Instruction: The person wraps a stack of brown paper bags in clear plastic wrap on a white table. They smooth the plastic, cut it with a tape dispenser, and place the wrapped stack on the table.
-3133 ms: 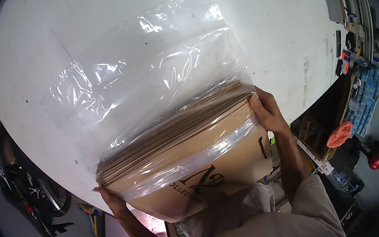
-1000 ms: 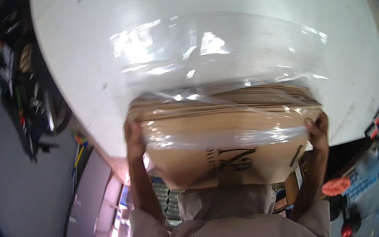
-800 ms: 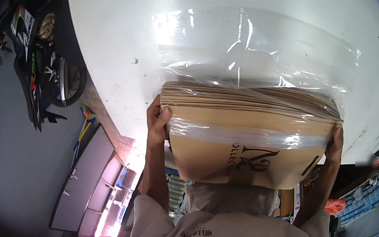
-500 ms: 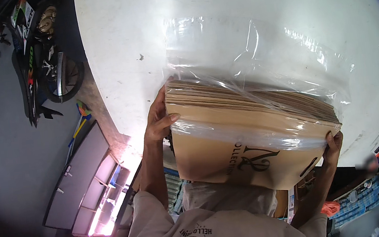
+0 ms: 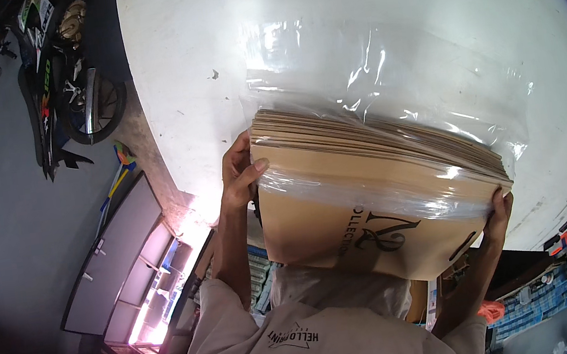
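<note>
A thick stack of flat brown cardboard (image 5: 316,215) with dark printing on its near face is held up in front of my chest, its layered edges facing away. A band of clear plastic wrap (image 5: 399,199) runs across its face. My left hand (image 5: 242,173) grips the left side, thumb on the front and fingers behind. My right hand (image 5: 498,216) grips the lower right corner in the same way. Beyond the layered edges spreads a clear plastic bag or sheet (image 5: 272,40), wrinkled and shiny; whether it encloses the stack I cannot tell.
A white tabletop (image 5: 180,83) with small dark marks lies behind the stack. At the left are a motorcycle (image 5: 46,86), a broom (image 5: 114,183) and a grey door panel (image 5: 113,258). Blue checked cloth (image 5: 533,305), a red-orange bag (image 5: 491,311) and tools crowd the lower right.
The clear plastic has shifted and smoothed out beyond the stack, with fewer folds across the layered edges. Both hands keep their grip; the stack has moved only slightly.
</note>
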A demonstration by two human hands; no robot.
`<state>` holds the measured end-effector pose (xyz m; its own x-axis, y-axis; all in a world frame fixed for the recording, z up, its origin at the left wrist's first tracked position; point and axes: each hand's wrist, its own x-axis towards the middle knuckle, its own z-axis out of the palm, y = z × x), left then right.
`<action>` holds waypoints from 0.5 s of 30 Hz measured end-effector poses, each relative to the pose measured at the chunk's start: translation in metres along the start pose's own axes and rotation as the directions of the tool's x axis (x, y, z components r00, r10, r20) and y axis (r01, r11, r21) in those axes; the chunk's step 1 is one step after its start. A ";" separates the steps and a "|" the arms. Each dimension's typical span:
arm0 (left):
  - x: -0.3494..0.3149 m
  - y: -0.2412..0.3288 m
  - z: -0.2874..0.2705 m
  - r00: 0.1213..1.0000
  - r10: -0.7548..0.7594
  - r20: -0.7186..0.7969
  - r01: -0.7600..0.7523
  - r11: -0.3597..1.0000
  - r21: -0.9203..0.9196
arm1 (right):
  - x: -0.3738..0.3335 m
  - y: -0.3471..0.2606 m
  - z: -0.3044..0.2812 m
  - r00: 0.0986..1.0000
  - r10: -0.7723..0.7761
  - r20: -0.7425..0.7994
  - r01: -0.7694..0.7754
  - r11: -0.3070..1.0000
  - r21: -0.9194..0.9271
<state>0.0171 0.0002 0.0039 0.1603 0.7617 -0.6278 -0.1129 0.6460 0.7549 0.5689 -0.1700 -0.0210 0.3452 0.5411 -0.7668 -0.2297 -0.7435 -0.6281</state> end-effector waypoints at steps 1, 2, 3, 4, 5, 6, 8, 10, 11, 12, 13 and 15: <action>0.001 -0.003 -0.004 0.999 0.014 0.032 -0.014 1.000 0.017 | -0.001 -0.006 0.001 0.998 -0.002 0.066 0.003 1.000 -0.016; 0.004 -0.007 -0.008 0.998 0.027 0.056 -0.026 1.000 -0.013 | -0.001 -0.010 0.002 0.991 -0.002 0.132 0.006 1.000 -0.031; 0.008 -0.007 -0.008 0.996 0.040 0.080 -0.037 0.998 -0.045 | -0.001 -0.011 0.001 0.989 -0.001 0.151 0.005 1.000 -0.028; 0.010 -0.006 -0.007 0.993 0.054 0.103 -0.046 0.996 -0.076 | -0.001 -0.012 0.000 0.986 0.001 0.170 0.004 1.000 -0.026; 0.009 -0.008 -0.002 0.998 0.056 0.012 -0.056 0.998 -0.026 | 0.000 -0.013 -0.001 0.982 0.002 0.189 0.002 1.000 -0.024; 0.013 -0.005 0.012 0.995 0.065 -0.078 -0.063 0.998 0.025 | 0.000 -0.016 0.005 0.981 -0.028 0.190 0.032 0.999 -0.015; 0.012 -0.001 0.021 0.988 0.038 -0.150 -0.025 0.996 0.089 | -0.006 -0.028 0.020 0.979 -0.082 0.188 0.083 0.997 0.001; 0.011 0.003 0.019 0.994 -0.035 -0.107 0.048 0.992 0.117 | 0.001 0.001 0.000 0.998 -0.043 0.041 0.039 0.995 0.090; 0.011 0.003 0.018 0.994 -0.040 -0.100 0.050 0.994 0.102 | 0.003 0.012 -0.009 0.999 -0.019 -0.033 0.024 0.990 0.139; 0.009 0.002 0.017 0.994 -0.047 -0.096 0.055 0.995 0.088 | -0.001 -0.001 0.011 0.998 -0.053 -0.036 0.054 0.998 0.020; 0.007 0.002 0.016 0.995 -0.057 -0.082 0.063 0.996 0.069 | -0.004 -0.004 0.025 0.996 -0.081 -0.035 0.081 0.997 0.002; 0.004 -0.007 0.005 0.989 -0.050 -0.137 0.071 0.986 0.153 | -0.003 -0.016 0.035 0.987 -0.153 -0.056 0.150 0.987 -0.056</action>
<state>0.0233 -0.0017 -0.0028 0.0296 0.7283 -0.6846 0.0497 0.6829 0.7288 0.5391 -0.1461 -0.0134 0.4271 0.6254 -0.6530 -0.1240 -0.6749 -0.7274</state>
